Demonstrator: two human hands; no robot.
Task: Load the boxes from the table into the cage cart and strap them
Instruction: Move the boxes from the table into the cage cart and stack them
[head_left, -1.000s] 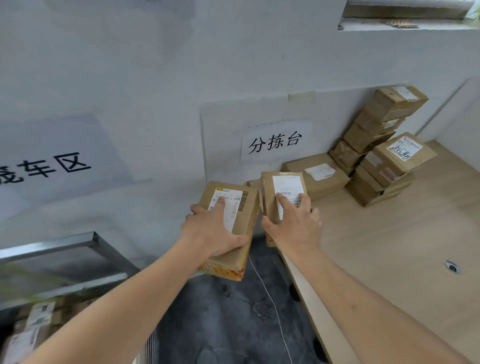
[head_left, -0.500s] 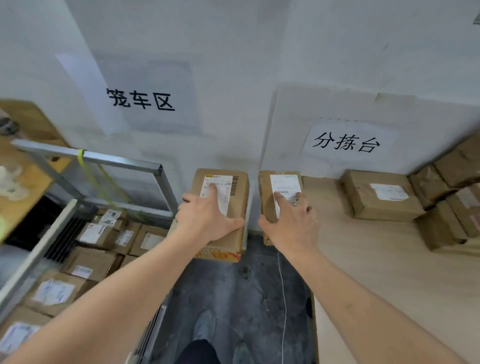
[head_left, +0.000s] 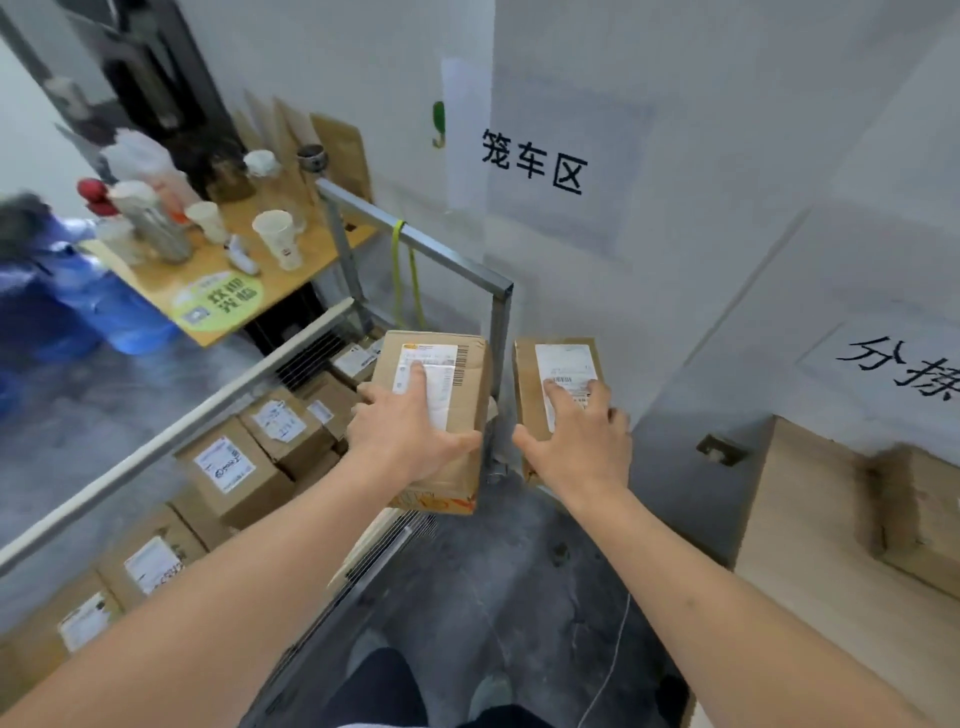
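My left hand (head_left: 405, 431) grips a brown cardboard box (head_left: 457, 421) with a white label, fingers over its top and thumb on its right side. My right hand (head_left: 576, 441) grips a slimmer brown box (head_left: 530, 384), also labelled. Both boxes hang in the air by the near right corner post of the metal cage cart (head_left: 498, 291). Inside the cart lie several labelled boxes (head_left: 228, 467). A yellow-green strap (head_left: 400, 270) hangs from the cart's far rail.
The wooden sorting table (head_left: 810, 519) lies at right with a blurred box (head_left: 919, 509) on it. A wooden side table (head_left: 234, 280) with cups and bottles stands behind the cart. A person in blue (head_left: 47, 280) is at far left. Dark floor is below me.
The view has swung left from the sorting table towards the cage cart. Both hands have carried their boxes along, and they now hang by the cart's corner post.
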